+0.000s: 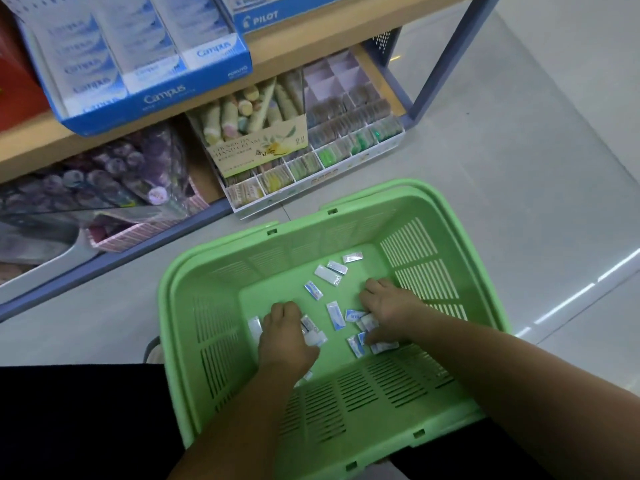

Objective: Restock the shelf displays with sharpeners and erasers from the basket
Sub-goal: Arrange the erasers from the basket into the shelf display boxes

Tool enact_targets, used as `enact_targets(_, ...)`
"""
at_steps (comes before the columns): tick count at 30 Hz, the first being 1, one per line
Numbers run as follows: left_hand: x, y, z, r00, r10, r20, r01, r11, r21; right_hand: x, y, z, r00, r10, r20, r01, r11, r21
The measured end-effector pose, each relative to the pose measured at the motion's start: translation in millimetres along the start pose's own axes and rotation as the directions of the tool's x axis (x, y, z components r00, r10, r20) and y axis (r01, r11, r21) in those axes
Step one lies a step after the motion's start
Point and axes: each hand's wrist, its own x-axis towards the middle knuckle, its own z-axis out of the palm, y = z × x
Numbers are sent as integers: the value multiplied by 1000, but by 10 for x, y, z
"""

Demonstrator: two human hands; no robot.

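1. Head view: a green basket point(363, 393) sits on the pale floor point(519, 140) in the lower middle of the frame. Two bare forearms reach down into it from 6 and 4 o'clock.
2. Small white-and-blue wrapped erasers point(327, 275) lie scattered over the basket floor. A loose few sit toward its 12 o'clock edge, one lies alone near the centre, and the rest are bunched under the hands.
3. The left hand point(284, 337) is at 9 o'clock on the basket floor, knuckles up. Its fingers curl down round a small clutch of erasers, which poke out on its 3 o'clock side. One more eraser lies just beside it at 9 o'clock.
4. The right hand point(388, 310) is at 3 o'clock, apart from the left. Its fingers are bent with the tips on the basket floor, and its thumb is among a little heap of erasers at its 7 o'clock. Whether it actually grips any cannot be told.
5. A divided display tray point(322, 183) stands at 12 o'clock from the basket, on the bottom shelf. Its front cells hold yellow and green packs (too blurred to name).
6. A hand cream box point(256, 147) stands at the tray's 10 o'clock. A blue Campus box point(156, 95) sits on the shelf above, at 11 o'clock.
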Motion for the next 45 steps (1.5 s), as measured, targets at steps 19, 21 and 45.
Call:
enact_targets(19,388,34,-212,992,-121,-22,117,986,-119,263,-175,-36,939,329,-96,-207,768,606)
enact_targets(21,396,29,-242,995,-103,-6,101,979,-177,309,-150,-52,941,324,-95,-186,733,655)
enact_targets(45,35,510,-1163,967,127,223,-39,931,-362,-206,-76,-987,971,235,38,-96,242,965)
